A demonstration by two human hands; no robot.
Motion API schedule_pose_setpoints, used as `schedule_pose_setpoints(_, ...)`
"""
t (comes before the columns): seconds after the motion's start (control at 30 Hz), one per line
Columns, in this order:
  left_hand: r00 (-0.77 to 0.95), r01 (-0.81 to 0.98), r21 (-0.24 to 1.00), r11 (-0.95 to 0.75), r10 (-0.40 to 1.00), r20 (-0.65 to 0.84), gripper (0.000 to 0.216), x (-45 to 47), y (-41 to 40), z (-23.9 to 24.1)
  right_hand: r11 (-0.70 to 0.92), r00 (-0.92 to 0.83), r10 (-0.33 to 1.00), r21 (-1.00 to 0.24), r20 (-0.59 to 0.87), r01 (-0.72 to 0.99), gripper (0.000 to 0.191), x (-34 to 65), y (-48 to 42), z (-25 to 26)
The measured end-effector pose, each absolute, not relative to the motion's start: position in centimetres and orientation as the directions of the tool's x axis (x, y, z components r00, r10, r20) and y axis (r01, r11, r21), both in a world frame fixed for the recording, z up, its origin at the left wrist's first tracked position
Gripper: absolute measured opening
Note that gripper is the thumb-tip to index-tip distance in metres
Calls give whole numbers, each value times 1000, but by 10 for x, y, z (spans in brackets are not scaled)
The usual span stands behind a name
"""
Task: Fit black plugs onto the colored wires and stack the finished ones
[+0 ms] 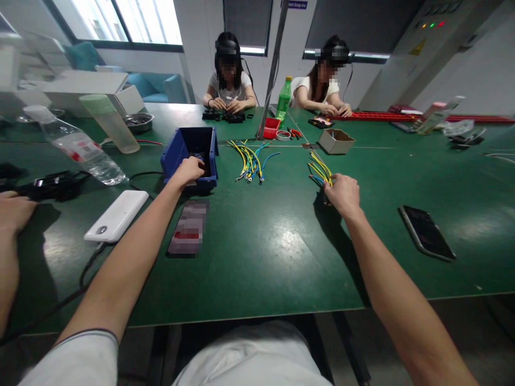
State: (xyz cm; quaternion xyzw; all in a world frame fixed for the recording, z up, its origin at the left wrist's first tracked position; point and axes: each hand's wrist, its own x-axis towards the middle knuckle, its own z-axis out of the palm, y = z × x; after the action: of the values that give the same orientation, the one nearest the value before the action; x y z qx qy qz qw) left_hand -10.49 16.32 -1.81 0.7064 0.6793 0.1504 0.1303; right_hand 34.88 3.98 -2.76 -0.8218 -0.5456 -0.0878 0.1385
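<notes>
We grip a bundle of yellow and blue wires (321, 167) in our right hand (344, 194) at the green bench (257, 279), right of a loose pile of lug-ended wires (250, 161). Our left hand (191, 169) is inside the blue parts bin (206, 183), and we cannot tell whether its fingers hold anything.

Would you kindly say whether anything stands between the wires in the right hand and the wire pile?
Nothing visible stands between the yellow and blue wires in the right hand and the ring-terminal wire pile.
</notes>
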Motion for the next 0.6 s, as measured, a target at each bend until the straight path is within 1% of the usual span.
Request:
schedule_pose_setpoints(0.07,33,920,390,-45,999,38,48,-105,163,-18,-385,400,869,-109,290,916,44,347,39,-28)
schedule_pose_setpoints(0.17,51,917,394,-63,998,41,48,-105,162,-17,-404,409,888,-70,210,912,51,346,38,-30)
schedule_pose_setpoints(0.2,55,916,395,-67,998,42,48,-105,162,-17,-402,405,896,-59,181,914,52,345,38,-32)
schedule_pose_setpoints(0.27,59,916,395,-73,997,47,48,-105,162,-17,-391,393,908,-43,146,919,48,344,38,-34)
schedule_pose_setpoints(0.37,61,916,392,-80,996,60,47,-104,162,-17,-378,380,911,-45,161,925,39,343,40,-38)
schedule_pose_setpoints(0.6,68,920,377,-103,992,105,42,-103,160,-17,-344,355,913,-87,200,935,42,338,39,-38)
